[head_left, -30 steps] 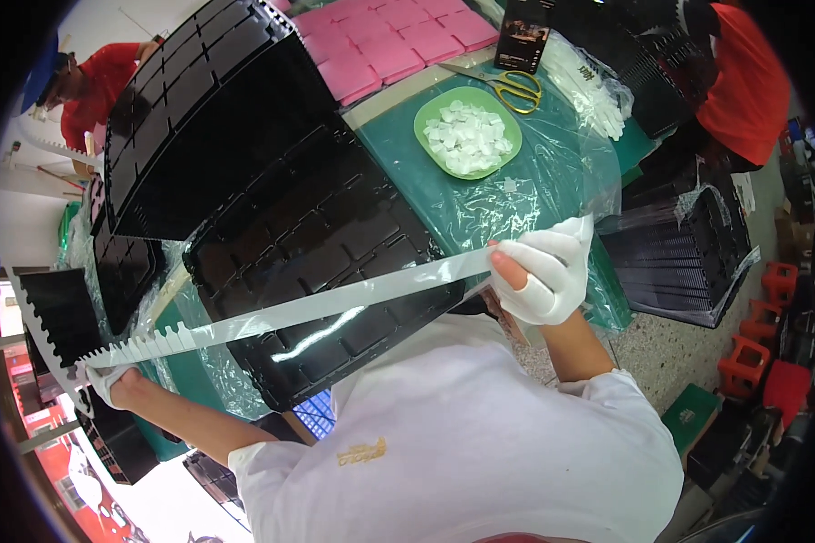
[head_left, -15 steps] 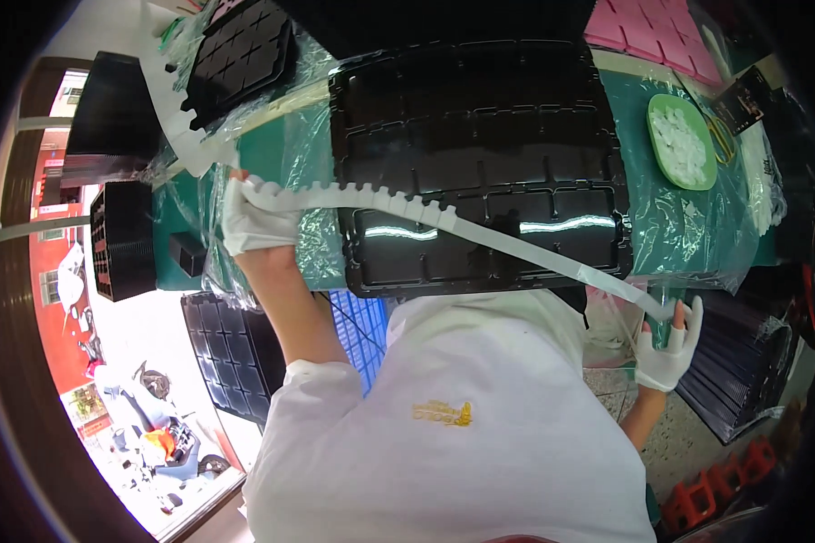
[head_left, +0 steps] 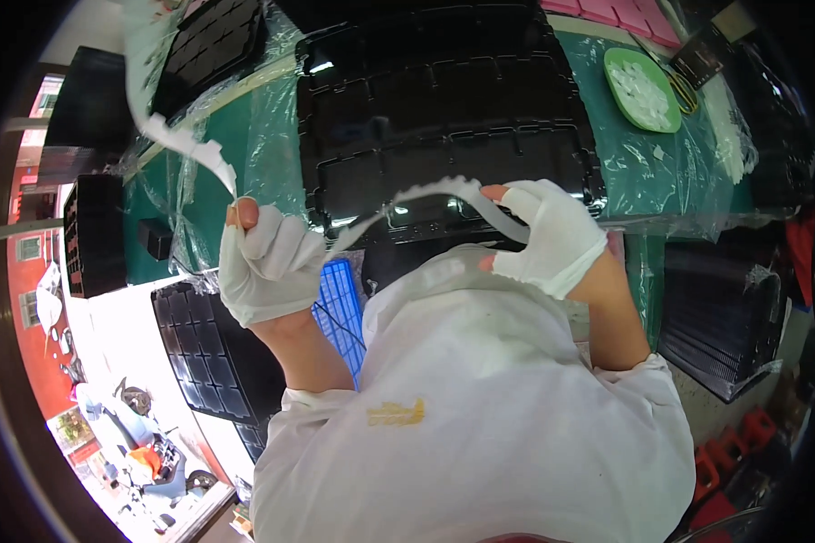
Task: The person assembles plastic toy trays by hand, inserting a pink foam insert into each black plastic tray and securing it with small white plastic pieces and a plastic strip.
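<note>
My left hand (head_left: pixel 276 262), in a white glove with bare fingertips, is closed on a white notched strip (head_left: pixel 186 145). One length of the strip rises from the thumb toward the upper left. Another length loops across to my right hand (head_left: pixel 552 240), gloved the same way. The strip runs into that palm, between the thumb and the fingers; the exact grip is partly hidden. Beyond both hands lies a large, shiny black plastic tray (head_left: pixel 444 113) with moulded compartments, and the loop hangs over its near edge.
A green bowl (head_left: pixel 647 124) of small white pieces stands at the right, beside yellow-handled scissors (head_left: pixel 685 93). Clear plastic film covers parts of the green table (head_left: pixel 575 54). Black trays (head_left: pixel 204 348) are stacked at the left, with a blue crate (head_left: pixel 340 303) below the table edge.
My right hand has come up and inward from the lower right, so the strip, stretched before, now bends in a loop. My left hand has come slightly nearer. The view has shifted.
</note>
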The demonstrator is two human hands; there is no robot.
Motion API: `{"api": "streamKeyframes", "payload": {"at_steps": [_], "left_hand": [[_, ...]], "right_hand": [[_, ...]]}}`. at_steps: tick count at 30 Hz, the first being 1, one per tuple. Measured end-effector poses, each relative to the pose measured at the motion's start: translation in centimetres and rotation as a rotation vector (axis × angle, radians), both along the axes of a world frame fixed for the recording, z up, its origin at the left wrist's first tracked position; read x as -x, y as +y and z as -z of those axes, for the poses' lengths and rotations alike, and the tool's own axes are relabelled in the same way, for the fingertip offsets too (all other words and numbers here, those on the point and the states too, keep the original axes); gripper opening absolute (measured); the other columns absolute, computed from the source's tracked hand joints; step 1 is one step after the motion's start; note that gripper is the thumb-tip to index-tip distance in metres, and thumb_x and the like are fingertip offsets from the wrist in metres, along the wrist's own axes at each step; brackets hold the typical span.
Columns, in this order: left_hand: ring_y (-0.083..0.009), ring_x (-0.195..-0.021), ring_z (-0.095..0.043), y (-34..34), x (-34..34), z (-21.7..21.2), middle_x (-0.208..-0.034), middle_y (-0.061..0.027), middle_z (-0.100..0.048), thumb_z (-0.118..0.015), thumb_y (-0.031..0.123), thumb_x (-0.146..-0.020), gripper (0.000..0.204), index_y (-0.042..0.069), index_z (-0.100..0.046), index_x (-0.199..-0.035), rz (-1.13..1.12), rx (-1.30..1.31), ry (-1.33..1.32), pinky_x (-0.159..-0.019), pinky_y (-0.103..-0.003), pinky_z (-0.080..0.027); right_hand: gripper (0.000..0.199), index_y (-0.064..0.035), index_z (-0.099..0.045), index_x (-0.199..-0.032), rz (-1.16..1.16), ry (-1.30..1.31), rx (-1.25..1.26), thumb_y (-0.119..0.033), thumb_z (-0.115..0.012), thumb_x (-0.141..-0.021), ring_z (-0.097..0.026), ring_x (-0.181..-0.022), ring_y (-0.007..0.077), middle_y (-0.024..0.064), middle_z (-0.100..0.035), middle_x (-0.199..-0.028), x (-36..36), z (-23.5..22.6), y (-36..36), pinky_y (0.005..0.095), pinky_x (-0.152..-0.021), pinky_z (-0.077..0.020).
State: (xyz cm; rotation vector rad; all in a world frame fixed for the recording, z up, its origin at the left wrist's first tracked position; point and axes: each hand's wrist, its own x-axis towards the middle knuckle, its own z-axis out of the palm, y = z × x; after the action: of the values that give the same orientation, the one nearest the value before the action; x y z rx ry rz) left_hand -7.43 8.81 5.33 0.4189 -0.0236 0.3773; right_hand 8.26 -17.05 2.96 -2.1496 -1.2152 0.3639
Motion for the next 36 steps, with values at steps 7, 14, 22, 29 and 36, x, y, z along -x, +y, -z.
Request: {"api": "streamKeyframes", "payload": {"at_steps": [7,14,22,29,36], "left_hand": [[-0.0087,-0.05,-0.043,-2.1,-0.5,-0.3,-0.069,0.0015,-0.052,-0.046,0.022,-0.104,0.021,0.003,-0.056,-0.107,-0.201,-0.116,0.143,-0.05,-0.026,-0.035],[-0.0128,-0.062,-0.059,-4.2,-4.0,0.4,-0.08,-0.0076,-0.064,-0.058,0.017,-0.098,0.023,-0.004,-0.063,-0.108,-0.43,-0.465,0.354,-0.054,-0.025,-0.048],[-0.0279,-0.094,-0.066,-4.9,-6.0,2.9,-0.115,-0.0211,-0.064,-0.034,0.081,-0.086,0.099,-0.005,-0.043,-0.134,0.117,-0.603,0.373,-0.081,-0.033,-0.052],[-0.0139,-0.072,-0.062,-7.0,-9.0,4.2,-0.084,-0.0046,-0.069,-0.071,0.034,-0.086,0.038,-0.002,-0.067,-0.097,0.331,-1.495,0.232,-0.066,-0.028,-0.049],[-0.012,-0.065,-0.063,-8.7,-11.0,4.9,-0.082,-0.0079,-0.07,-0.065,0.018,-0.093,0.019,-0.001,-0.069,-0.094,0.106,-0.79,0.592,-0.056,-0.025,-0.048]], "right_hand": [[0.084,-0.0029,-0.055,-0.133,-0.091,0.075,-0.03,-0.03,-0.087,-0.061,-0.057,-0.109,0.0335,0.0157,-0.057,-0.126,1.1,0.8,1.7,0.038,-0.094,-0.0478],[0.059,-0.0022,-0.06,-0.124,-0.167,0.516,-0.032,-0.027,-0.081,-0.074,-0.067,-0.1,0.0309,0.0173,-0.064,-0.12,4.1,0.2,3.5,0.0331,-0.089,-0.0533],[0.02,0.0024,-0.067,-0.096,0.347,0.954,-0.407,-0.011,-0.074,-0.083,-0.057,-0.071,0.0059,0.0013,-0.065,-0.08,2.0,0.2,1.1,0.023,-0.061,-0.0473],[0.018,0.0051,-0.067,-0.093,0.127,0.509,-0.327,-0.007,-0.074,-0.08,-0.062,-0.081,0.0142,0.0105,-0.067,-0.102,-3.9,-2.0,1.8,0.0256,-0.071,-0.0505],[0.028,0.0024,-0.067,-0.109,0.418,0.536,-0.483,-0.003,-0.066,-0.081,-0.061,-0.102,0.0179,0.0118,-0.066,-0.113,-3.4,-0.2,-0.6,0.0295,-0.089,-0.0457]]}}
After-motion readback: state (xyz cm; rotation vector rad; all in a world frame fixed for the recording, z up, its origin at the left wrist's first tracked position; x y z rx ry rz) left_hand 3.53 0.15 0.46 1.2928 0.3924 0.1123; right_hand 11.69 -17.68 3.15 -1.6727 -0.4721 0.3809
